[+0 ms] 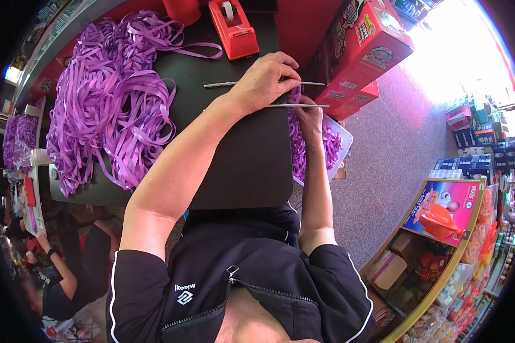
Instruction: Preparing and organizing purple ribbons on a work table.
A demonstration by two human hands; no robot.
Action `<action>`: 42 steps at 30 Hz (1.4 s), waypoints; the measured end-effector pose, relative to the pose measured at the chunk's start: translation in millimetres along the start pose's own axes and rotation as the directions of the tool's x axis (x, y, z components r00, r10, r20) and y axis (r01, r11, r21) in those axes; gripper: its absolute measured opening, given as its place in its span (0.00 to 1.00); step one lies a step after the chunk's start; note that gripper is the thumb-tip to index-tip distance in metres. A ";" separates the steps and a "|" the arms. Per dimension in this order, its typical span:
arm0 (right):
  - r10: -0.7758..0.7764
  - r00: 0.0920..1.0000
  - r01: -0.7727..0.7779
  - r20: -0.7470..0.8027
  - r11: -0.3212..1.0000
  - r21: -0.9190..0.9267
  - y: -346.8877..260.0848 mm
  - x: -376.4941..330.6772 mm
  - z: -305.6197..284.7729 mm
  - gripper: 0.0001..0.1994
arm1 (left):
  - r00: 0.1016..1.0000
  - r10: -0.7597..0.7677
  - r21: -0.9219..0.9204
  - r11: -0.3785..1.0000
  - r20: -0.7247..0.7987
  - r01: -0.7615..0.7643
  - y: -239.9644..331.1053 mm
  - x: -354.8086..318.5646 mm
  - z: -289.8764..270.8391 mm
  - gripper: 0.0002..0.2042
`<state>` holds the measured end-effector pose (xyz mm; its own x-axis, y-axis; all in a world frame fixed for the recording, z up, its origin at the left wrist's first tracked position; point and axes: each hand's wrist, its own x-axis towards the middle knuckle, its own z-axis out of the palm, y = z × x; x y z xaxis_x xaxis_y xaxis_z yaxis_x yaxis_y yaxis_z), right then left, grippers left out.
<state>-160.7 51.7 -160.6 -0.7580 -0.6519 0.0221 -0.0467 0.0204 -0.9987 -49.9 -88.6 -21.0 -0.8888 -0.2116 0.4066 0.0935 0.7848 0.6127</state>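
Observation:
My left hand (pixel 263 80) reaches across the black tabletop (pixel 234 166), its fingers closed on a strip of purple ribbon (pixel 294 95) at the right edge. Just below it my right hand (pixel 311 121) has its fingers closed round the lower part of that strip, partly hidden. Two thin silver rods lie crosswise here: the upper rod (pixel 218 85) passes behind my left hand, the lower rod (pixel 286 106) runs between my hands and sticks out past the edge. A big tangled heap of purple ribbon (pixel 109 108) covers the table's left side.
A pale bin (pixel 344 150) of short purple ribbon pieces (pixel 331 146) stands below the table's right edge. A red tape dispenser (pixel 233 34) sits at the back. Red boxes (pixel 360 46) are stacked back right. A display shelf (pixel 418 251) stands right; another person (pixel 66 280) is at left.

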 end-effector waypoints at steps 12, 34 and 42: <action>0.144 0.989 -0.136 0.014 0.957 -0.256 127.8 -56.8 -31.1 0.10 | 1.000 -0.005 -0.028 1.000 0.014 0.005 -2.2 0.9 4.2 0.08; 0.303 0.950 -0.311 0.071 0.905 0.289 161.7 -112.8 10.0 0.10 | 0.995 -0.091 0.017 0.996 0.027 0.090 -1.6 3.0 7.2 0.10; 0.558 0.827 -0.421 0.077 0.522 0.742 132.5 -88.3 -11.3 0.05 | 0.996 -0.084 0.044 0.996 0.029 0.083 -3.0 2.3 6.9 0.10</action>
<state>-107.3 120.6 -294.3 -0.6026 -0.5858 -0.5420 0.7774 -0.2771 -0.5648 -55.3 -87.4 -26.6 -0.9062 -0.2600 0.3336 -0.0004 0.7892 0.6141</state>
